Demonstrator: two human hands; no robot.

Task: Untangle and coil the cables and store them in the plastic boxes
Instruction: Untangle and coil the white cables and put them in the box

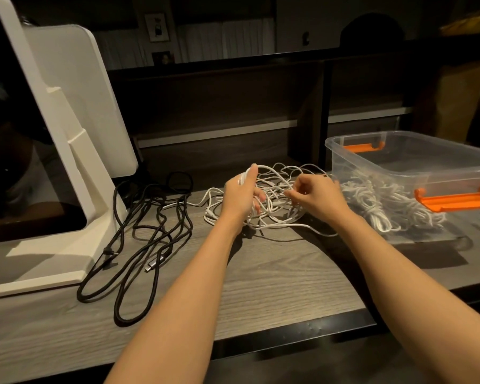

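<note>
On the wood-grain desk (275, 286), our left hand (240, 196) grips a bundle of the white cable tangle (275, 214) in curled fingers. Our right hand (316, 195) pinches one strand. Just beyond on the right, the clear plastic box (399, 162) holds coiled white cables (377, 203).

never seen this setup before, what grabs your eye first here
Two hands meet over a tangle of white cables mid-table: the left hand grips a bunch, the right hand pinches a strand. To the right, a clear plastic box with orange latches holds coiled white cables; loose black cables sprawl left.
</note>
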